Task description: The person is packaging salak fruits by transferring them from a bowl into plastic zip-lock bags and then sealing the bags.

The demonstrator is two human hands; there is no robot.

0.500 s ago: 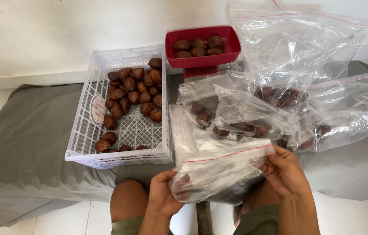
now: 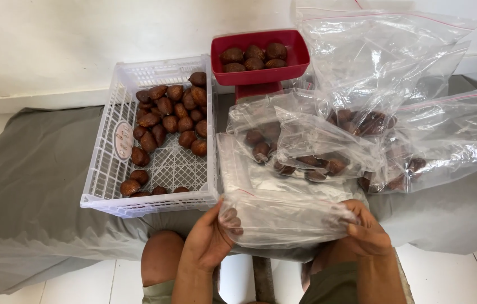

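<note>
white wall backs a low grey cushion (image 2: pixel 35 186) that lies over a white tiled floor (image 2: pixel 80 287), and everything rests on this cushion. at its near edge, about midway along, both hands hold an empty clear zip bag (image 2: pixel 283 217) flat, its long axis running left to right, parallel to that edge, with the thin red seal strip visible along the upper side near the left end. the left hand (image 2: pixel 207 239) grips the bag's left end, thumb on top and fingers curled beneath; the right hand (image 2: pixel 368 231) is closed over the right end in the same pinching way. bare knees show just under the bag. toward the far left of the cushion sits a white plastic crate (image 2: pixel 109 169), partly filled with brown scaly fruits (image 2: pixel 171 121) gathered mostly in its far right part. at the far edge, against the wall, a red scale tray (image 2: pixel 261 73) carries a few more of the same fruits. between tray and hands, and spreading to the cushion's right side, lie several filled clear bags (image 2: pixel 317 146) of fruit, overlapping one another, some puffed up against the wall.
</note>
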